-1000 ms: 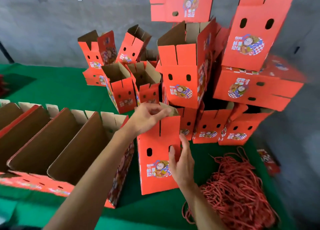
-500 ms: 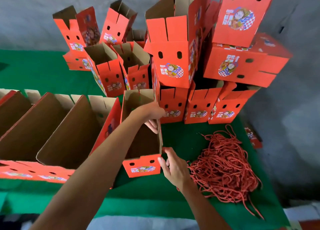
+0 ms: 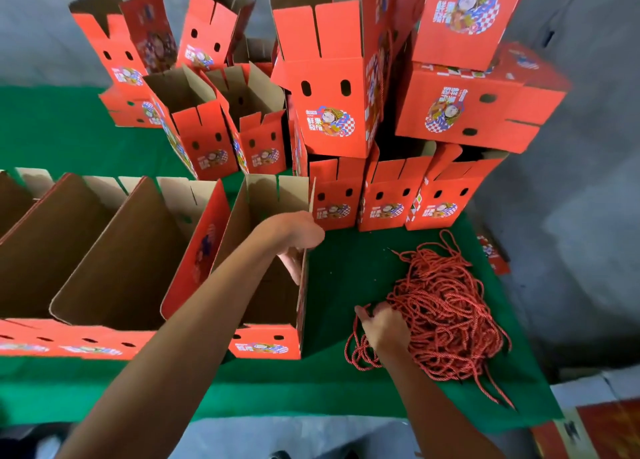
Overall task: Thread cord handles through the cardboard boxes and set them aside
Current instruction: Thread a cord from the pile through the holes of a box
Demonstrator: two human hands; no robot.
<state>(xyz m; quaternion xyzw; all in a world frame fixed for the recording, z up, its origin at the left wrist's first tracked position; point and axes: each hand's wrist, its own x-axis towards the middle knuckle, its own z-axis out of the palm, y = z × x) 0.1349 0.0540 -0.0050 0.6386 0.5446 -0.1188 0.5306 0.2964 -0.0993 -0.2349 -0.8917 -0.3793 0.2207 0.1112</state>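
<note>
meanwhile left grip [image 3: 294, 237] clamps the open box [image 3: 266, 346] wall; right grip [image 3: 382, 325] pinches cord pile [image 3: 446, 313].

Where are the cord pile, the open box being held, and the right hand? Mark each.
cord pile [image 3: 446, 313]: head view, middle of the red tangle.
open box [image 3: 265, 346]: head view, near printed face.
right hand [image 3: 384, 327]: head view, back of hand.

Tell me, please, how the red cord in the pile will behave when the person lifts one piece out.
The cord pile is loose and tangled, so one piece will probably drag neighbours along. It looks thin and floppy, likely to sag from the right hand rather than hold shape. It seems light; the green table cover may grip it slightly.
</note>
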